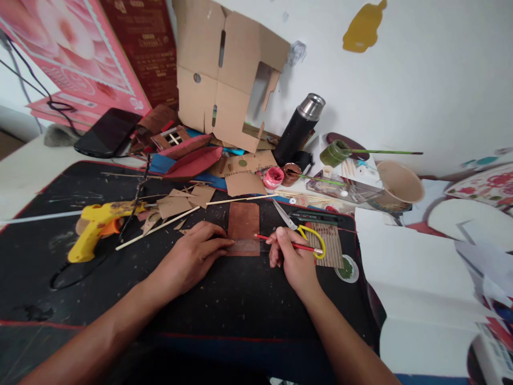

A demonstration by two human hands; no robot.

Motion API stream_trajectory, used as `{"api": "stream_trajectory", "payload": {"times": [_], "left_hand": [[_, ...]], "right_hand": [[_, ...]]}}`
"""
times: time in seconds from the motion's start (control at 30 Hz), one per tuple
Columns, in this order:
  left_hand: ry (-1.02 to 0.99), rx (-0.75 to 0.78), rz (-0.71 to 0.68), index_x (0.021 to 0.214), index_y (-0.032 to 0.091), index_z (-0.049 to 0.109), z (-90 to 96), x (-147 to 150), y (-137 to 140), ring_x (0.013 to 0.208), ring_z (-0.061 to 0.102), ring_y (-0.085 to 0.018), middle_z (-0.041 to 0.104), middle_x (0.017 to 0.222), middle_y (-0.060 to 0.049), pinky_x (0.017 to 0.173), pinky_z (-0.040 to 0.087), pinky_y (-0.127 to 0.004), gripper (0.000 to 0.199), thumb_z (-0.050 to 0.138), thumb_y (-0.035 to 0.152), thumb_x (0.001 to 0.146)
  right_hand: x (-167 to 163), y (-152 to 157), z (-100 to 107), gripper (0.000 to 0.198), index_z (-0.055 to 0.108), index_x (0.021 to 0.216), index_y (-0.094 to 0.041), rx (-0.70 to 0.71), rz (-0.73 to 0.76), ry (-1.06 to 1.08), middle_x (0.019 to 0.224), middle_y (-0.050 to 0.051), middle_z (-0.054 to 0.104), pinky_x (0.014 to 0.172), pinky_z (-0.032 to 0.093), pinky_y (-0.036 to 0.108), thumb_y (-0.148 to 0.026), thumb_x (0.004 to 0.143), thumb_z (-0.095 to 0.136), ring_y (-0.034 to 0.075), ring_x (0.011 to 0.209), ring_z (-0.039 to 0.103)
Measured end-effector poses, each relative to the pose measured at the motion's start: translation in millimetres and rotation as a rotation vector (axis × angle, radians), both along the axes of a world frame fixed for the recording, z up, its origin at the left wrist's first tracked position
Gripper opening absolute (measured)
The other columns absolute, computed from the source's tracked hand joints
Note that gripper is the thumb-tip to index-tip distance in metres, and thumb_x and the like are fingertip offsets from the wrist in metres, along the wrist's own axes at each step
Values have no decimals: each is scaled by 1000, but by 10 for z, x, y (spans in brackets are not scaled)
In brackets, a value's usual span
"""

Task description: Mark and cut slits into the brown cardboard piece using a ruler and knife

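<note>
A brown-painted piece of cardboard (243, 219) lies flat on the black mat, with a clear ruler (245, 246) across its lower part. The fingertips of my left hand (192, 254) are closed down on the ruler's left end, at the cardboard's left edge. My right hand (294, 262) grips a red pencil (296, 244), its tip pointing left over the cardboard near the ruler's upper edge. Whether the tip touches the surface I cannot tell. Just beyond the right hand lie scissors (289, 218) with yellow handles and a piece of corrugated cardboard (328, 246).
A yellow glue gun (92, 227) lies at left, near cardboard scraps (180, 202) and thin sticks (156, 229). Behind stand paint jars (273, 177), a black flask (296, 131) and a cardboard box panel (216, 80). A dark green cutter (316, 216) and a lid with green paint (347, 269) are right.
</note>
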State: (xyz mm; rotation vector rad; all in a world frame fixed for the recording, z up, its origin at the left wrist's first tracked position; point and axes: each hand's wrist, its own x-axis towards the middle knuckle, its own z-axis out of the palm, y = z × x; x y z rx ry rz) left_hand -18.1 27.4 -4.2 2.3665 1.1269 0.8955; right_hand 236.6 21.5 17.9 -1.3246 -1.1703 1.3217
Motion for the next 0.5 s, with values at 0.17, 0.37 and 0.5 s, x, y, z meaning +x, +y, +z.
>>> {"api": "stream_trajectory", "payload": {"times": [0.17,0.37,0.5], "left_hand": [[13,1,6,116,24,77,14,1,-10,102,66,-21,72,111,-6,85,55,-34,25,56,18,103],[13,19,6,117,24,76,33,3,-16,102,66,-21,72,110,-6,85,55,-33,26,56,17,103],[17,10,7,117,24,76,30,3,-21,102,66,-21,72,110,-6,85,55,-34,26,56,18,103]], "right_hand": [[-14,24,26,53,69,79,-19,4,22,-9,47,-4,56,42,35,23,-67,99,60,11,40,52],[-22,43,11,54,69,79,-19,-6,18,-23,46,-4,55,41,35,23,-69,98,61,12,39,53],[-17,40,-9,55,69,79,-19,-14,10,-24,47,-4,55,42,35,23,-70,97,61,11,39,52]]}}
